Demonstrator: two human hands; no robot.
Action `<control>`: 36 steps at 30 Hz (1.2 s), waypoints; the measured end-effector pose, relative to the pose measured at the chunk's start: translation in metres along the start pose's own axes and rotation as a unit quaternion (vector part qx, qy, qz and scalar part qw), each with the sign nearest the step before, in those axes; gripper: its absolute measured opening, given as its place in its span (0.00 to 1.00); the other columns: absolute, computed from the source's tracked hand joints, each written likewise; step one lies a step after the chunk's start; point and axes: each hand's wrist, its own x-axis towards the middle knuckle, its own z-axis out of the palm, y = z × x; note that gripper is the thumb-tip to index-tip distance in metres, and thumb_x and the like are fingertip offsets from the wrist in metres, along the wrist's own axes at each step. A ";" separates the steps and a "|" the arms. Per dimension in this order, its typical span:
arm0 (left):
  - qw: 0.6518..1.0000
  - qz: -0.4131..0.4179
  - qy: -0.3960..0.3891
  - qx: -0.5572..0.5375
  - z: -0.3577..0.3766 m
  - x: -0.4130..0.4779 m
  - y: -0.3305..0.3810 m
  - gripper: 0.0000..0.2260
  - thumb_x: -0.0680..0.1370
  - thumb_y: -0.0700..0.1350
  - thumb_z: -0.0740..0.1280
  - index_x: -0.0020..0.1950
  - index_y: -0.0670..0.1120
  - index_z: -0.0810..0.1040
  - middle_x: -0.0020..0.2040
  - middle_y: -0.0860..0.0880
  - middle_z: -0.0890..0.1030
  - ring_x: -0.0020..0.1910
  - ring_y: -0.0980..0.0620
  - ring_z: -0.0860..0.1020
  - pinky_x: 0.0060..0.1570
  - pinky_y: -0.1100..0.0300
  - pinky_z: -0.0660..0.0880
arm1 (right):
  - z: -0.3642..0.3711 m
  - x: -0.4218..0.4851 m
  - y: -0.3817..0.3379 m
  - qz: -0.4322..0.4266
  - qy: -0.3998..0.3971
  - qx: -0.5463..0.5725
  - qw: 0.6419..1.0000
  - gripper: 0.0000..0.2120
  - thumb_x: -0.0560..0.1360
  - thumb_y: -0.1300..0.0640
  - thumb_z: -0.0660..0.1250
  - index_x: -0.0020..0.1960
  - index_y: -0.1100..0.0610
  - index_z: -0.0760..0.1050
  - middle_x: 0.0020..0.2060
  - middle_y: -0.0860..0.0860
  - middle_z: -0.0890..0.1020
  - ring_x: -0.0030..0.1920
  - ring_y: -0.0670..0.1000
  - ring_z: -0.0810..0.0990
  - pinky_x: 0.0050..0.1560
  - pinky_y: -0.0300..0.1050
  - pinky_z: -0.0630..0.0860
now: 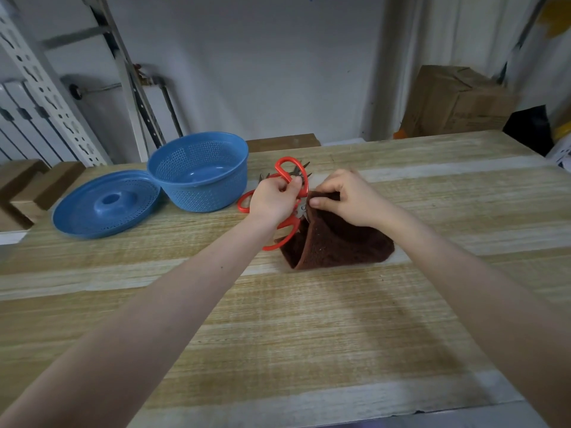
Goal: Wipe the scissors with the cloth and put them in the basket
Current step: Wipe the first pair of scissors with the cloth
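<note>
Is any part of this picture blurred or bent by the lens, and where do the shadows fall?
Head view: wide-angle lens bends the table edges and stretches the forearms; the scissors and left hand are slightly motion-blurred; soft arm shadows fall on the wood below the cloth; no strong glare.

Pale room, wooden desk in front of me

I'm looking over a light wooden desk (309, 335) with pale stripes across the grain, and beyond it a plain whitish wall (262, 57). Off to my left, a white perforated metal upright (46, 88) leans by grey struts, with wooden blocks (40, 186) at the desk's edge. Over on my right, a brown cardboard box (457, 103) sits against the wall, something black (530, 128) just beside it. Soft, even light.
</note>
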 end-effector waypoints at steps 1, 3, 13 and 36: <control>1.000 0.002 0.001 0.007 0.000 0.000 0.000 0.16 0.81 0.53 0.61 0.48 0.42 0.81 0.38 0.48 0.79 0.42 0.47 0.80 0.52 0.47 0.79 | -0.002 0.000 0.001 0.007 -0.018 0.023 1.000 0.08 0.77 0.54 0.68 0.47 0.58 0.83 0.41 0.53 0.83 0.48 0.54 0.78 0.66 0.56 0.67; 1.000 0.007 0.009 0.027 0.001 0.000 0.001 0.17 0.81 0.53 0.61 0.46 0.41 0.80 0.34 0.50 0.76 0.36 0.51 0.76 0.47 0.50 0.78 | -0.008 0.001 -0.002 0.039 -0.053 0.057 0.996 0.11 0.79 0.56 0.66 0.51 0.64 0.81 0.47 0.59 0.83 0.50 0.56 0.80 0.58 0.49 0.72; 0.999 0.015 0.048 0.005 0.002 -0.002 0.006 0.19 0.81 0.53 0.61 0.48 0.37 0.80 0.42 0.38 0.83 0.43 0.40 0.82 0.51 0.42 0.78 | 0.008 0.002 -0.019 0.085 0.080 -0.107 0.987 0.18 0.79 0.48 0.63 0.31 0.42 0.66 0.29 0.39 0.70 0.52 0.53 0.76 0.73 0.62 0.53; 0.994 0.042 0.088 -0.054 -0.008 0.006 0.001 0.18 0.81 0.53 0.62 0.41 0.41 0.78 0.35 0.42 0.80 0.36 0.45 0.80 0.45 0.48 0.78 | 0.004 -0.001 -0.004 0.078 0.452 0.088 0.884 0.19 0.79 0.45 0.58 0.49 0.56 0.82 0.46 0.51 0.80 0.52 0.51 0.74 0.57 0.45 0.70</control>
